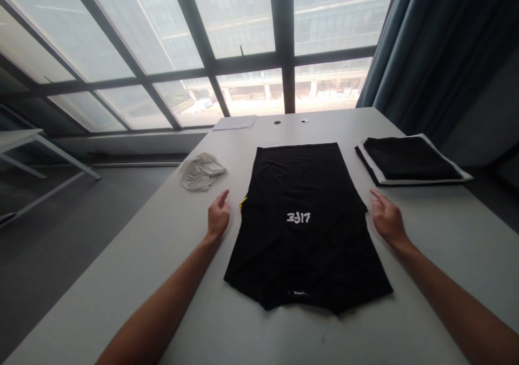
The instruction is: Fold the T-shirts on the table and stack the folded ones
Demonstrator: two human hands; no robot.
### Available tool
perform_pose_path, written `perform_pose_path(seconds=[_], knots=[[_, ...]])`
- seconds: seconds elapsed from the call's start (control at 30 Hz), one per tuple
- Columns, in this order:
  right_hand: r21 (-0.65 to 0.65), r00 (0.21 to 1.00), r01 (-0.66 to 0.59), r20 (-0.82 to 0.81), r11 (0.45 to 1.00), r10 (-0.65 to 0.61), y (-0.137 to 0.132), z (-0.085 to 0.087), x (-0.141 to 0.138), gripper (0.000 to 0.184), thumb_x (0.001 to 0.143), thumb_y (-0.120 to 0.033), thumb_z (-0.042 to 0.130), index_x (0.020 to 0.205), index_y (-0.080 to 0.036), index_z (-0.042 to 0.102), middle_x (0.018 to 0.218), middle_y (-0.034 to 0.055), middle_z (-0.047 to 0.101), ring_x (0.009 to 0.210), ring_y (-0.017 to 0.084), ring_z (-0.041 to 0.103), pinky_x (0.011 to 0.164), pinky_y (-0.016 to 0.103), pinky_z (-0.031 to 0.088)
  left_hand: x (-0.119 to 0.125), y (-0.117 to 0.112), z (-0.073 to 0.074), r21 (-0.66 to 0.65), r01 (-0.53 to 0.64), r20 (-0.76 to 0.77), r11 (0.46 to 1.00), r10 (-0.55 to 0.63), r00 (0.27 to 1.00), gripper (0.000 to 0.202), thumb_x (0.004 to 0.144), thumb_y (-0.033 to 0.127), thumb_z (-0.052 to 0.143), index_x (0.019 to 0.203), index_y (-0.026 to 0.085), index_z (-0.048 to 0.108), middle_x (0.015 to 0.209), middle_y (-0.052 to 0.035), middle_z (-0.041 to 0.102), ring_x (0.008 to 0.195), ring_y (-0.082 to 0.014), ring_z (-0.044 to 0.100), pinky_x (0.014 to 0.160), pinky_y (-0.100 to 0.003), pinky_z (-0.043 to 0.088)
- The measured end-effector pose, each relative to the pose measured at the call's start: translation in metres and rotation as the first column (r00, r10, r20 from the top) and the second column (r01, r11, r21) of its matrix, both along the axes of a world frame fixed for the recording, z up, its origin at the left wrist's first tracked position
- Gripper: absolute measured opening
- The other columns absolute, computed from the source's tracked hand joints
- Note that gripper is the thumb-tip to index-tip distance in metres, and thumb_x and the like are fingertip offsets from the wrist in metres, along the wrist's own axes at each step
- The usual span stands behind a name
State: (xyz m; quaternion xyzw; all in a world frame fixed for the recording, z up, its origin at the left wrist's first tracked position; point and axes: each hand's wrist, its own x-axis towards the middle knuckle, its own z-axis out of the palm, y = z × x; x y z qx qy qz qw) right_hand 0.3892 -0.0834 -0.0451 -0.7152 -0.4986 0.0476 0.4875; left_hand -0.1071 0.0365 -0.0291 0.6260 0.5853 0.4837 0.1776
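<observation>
A black T-shirt [300, 192] lies spread flat on the white table, its collar toward me and its hem toward the window. White lettering reading LIFE appears upside down at its middle, and a bit of yellow shows at its left edge. Just left of the shirt, my left hand [219, 213] rests with fingers stretched out and nothing in it. On the opposite side my right hand [388, 217] is likewise stretched out beside the shirt's right edge, holding nothing. Whether either hand touches the cloth or the tabletop is hard to tell.
A crumpled white cloth [201, 171] lies left of the shirt. Folded black and white garments [411, 159] are stacked at the right. Papers [234, 123] sit at the table's [324, 127] far edge, below the windows. A dark curtain [430, 46] hangs at the right.
</observation>
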Motion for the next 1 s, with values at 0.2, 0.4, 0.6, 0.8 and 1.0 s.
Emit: perform_pose_path(seconds=[0.2, 0.4, 0.6, 0.8, 1.0], knots=[[-0.019, 0.999, -0.028, 0.017, 0.999, 0.028, 0.001, -0.001, 0.0, 0.046, 0.093, -0.032, 0.042, 0.125, -0.012, 0.068, 0.13, 0.0158, 0.067, 0.124, 0.028, 0.061, 0.11, 0.045, 0.044, 0.019, -0.017, 0.012, 0.159, 0.14, -0.172, 0.977, -0.112, 0.979, 0.03, 0.087, 0.017, 0.049, 0.108, 0.018, 0.071, 0.112, -0.0084, 0.071, 0.11, -0.0235, 0.066, 0.099, -0.04, 0.052], [0.048, 1.0, 0.011, -0.004, 0.999, -0.011, 0.004, 0.0, 0.003, 0.041, 0.088, -0.028, 0.044, 0.114, -0.012, 0.072, 0.117, 0.0165, 0.072, 0.112, 0.029, 0.065, 0.102, 0.045, 0.049, 0.036, -0.029, 0.022, 0.084, 0.392, -0.239, 0.916, -0.364, 0.9, 0.024, 0.092, 0.024, 0.051, 0.1, 0.021, 0.074, 0.11, -0.0054, 0.073, 0.107, -0.0211, 0.067, 0.102, -0.037, 0.05], [0.051, 0.999, 0.026, -0.029, 0.998, -0.024, 0.006, 0.0, 0.006, 0.032, 0.088, -0.036, 0.05, 0.095, -0.015, 0.073, 0.093, 0.0122, 0.072, 0.081, 0.025, 0.064, 0.076, 0.038, 0.052, 0.03, -0.019, 0.017, -0.01, 0.342, -0.154, 0.94, -0.339, 0.928, 0.023, 0.09, 0.028, 0.054, 0.096, 0.021, 0.075, 0.106, -0.0043, 0.074, 0.106, -0.0225, 0.068, 0.102, -0.038, 0.05], [-0.102, 0.985, -0.019, 0.168, 0.995, 0.036, 0.006, 0.001, 0.001, 0.034, 0.091, -0.041, 0.05, 0.084, -0.019, 0.076, 0.087, 0.0101, 0.069, 0.084, 0.025, 0.058, 0.084, 0.039, 0.045, 0.031, -0.019, 0.019, -0.046, 0.323, -0.151, 0.945, -0.326, 0.933, 0.024, 0.087, 0.028, 0.054, 0.096, 0.021, 0.075, 0.106, -0.0043, 0.075, 0.106, -0.0232, 0.068, 0.104, -0.038, 0.049], [-0.189, 0.963, -0.055, 0.248, 0.98, 0.101, 0.004, 0.004, -0.002, 0.028, 0.091, -0.042, 0.056, 0.085, -0.022, 0.075, 0.093, 0.0092, 0.067, 0.092, 0.027, 0.056, 0.087, 0.04, 0.041, 0.03, -0.016, 0.014, -0.039, 0.321, -0.146, 0.946, -0.323, 0.935, 0.024, 0.087, 0.03, 0.054, 0.095, 0.023, 0.075, 0.106, -0.0036, 0.075, 0.107, -0.0238, 0.068, 0.105, -0.039, 0.049]])
